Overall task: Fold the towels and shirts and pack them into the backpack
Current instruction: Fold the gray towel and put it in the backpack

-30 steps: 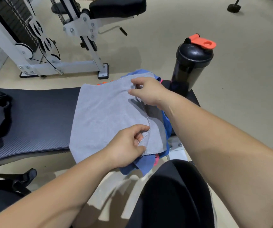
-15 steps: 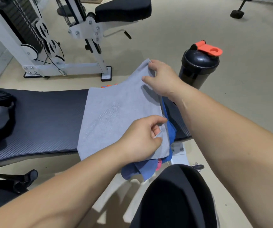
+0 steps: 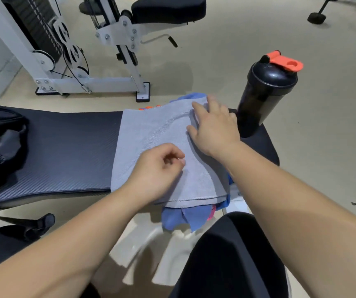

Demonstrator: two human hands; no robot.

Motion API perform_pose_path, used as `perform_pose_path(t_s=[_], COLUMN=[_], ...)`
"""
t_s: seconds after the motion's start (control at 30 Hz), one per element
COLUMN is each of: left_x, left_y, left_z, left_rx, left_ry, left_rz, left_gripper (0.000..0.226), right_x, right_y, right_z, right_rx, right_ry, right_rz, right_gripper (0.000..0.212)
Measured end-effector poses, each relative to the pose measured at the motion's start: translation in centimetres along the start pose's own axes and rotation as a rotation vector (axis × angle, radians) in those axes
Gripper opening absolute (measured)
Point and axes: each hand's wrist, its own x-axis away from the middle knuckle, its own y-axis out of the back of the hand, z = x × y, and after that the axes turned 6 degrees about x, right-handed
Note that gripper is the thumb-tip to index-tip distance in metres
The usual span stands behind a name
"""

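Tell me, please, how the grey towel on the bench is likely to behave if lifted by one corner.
Probably floppy: the grey towel drapes over the blue garments beneath and follows their bumps. Likely light: its stitched hem looks thin. Pushed, it may slide on that pile; the right hand lies flat on it.

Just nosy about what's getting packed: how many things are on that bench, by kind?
grey towel: 1
blue cloth beneath: 1
orange scrap: 1
pink scrap: 1
shaker bottle: 1
backpack: 1
Total: 6, scraps possibly one garment
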Motion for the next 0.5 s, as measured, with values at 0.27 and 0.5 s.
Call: perform_pose_path(t_s=[0.27, 0.5], left_x=[0.0, 2.6], left_y=[9.1, 10.5], left_z=[7.3, 8.0], left_rx=[-0.431, -0.653], left_ry=[0.259, 0.093], left_rz=[-0.229, -0.047], left_gripper=[0.023, 0.047], right_x=[1.6, 0.9], right_y=[-3.8, -3.3], right_z=[4.3, 5.3], right_rx=[0.049, 0.15], right_ry=[0.282, 0.259], right_rz=[0.266, 0.251], right_gripper=[0.073, 0.071])
